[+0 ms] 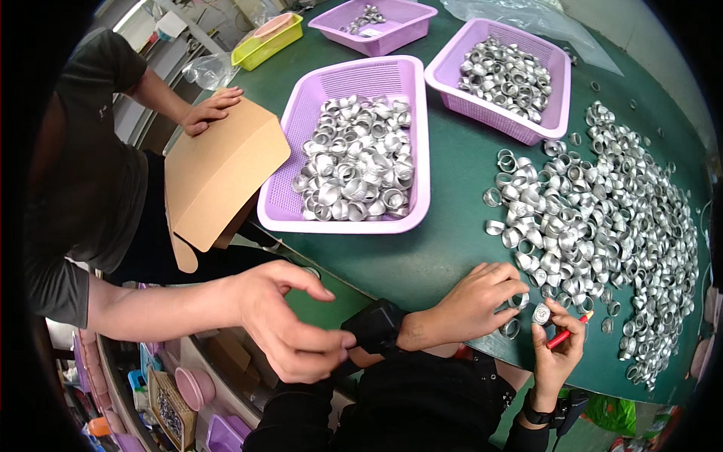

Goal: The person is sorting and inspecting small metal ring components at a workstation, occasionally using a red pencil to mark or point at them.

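My left hand (482,303) reaches over the table's near edge, its thumb and fingertips closed around a silver metal ring (519,301). Another loose ring (510,329) lies just below those fingers. To its right, my right hand (557,350) pinches a signet ring (541,314) between thumb and fingertip, its patterned flat face turned up. The same hand also grips a red pen (559,340) that slants across the fingers. Beyond both hands spreads a large pile of similar silver rings (595,203).
Purple baskets of rings (419,166) (559,124) and a purple tray (324,29) stand farther back on the green table (459,196). At left, a co-worker rests one hand (212,111) on a cardboard box (226,166); the other hand (290,331) hangs near my left forearm.
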A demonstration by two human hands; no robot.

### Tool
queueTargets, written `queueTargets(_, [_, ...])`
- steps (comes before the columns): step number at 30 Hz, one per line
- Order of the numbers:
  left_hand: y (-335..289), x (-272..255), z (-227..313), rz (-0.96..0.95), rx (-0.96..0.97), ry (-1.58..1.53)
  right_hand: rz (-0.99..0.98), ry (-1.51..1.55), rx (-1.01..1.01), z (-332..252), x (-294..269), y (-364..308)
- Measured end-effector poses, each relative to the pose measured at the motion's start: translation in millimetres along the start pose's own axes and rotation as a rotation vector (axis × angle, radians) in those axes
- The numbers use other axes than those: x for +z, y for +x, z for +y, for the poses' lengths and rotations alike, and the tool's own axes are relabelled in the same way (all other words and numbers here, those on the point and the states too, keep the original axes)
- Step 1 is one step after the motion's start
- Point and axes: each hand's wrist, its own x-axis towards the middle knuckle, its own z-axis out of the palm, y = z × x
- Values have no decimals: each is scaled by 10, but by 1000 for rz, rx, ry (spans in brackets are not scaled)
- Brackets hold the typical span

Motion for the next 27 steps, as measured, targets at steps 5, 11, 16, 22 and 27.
queueTargets(5, [-41,-71,-3,-69,42,176,-84,-235,-102,49,19,38])
queueTargets(11, [11,-82,-82,-173,261,492,-117,-387,-231,136,46,79])
queueTargets(16, [61,-79,-52,-223,332,569,-113,-402,-262,157,47,110])
queueTargets(22, [69,-46,-36,-201,383,596,-118,-394,-256,144,37,107])
queueTargets(27, [91,-30,-1,-253,402,661,-115,-421,-265,162,42,119])
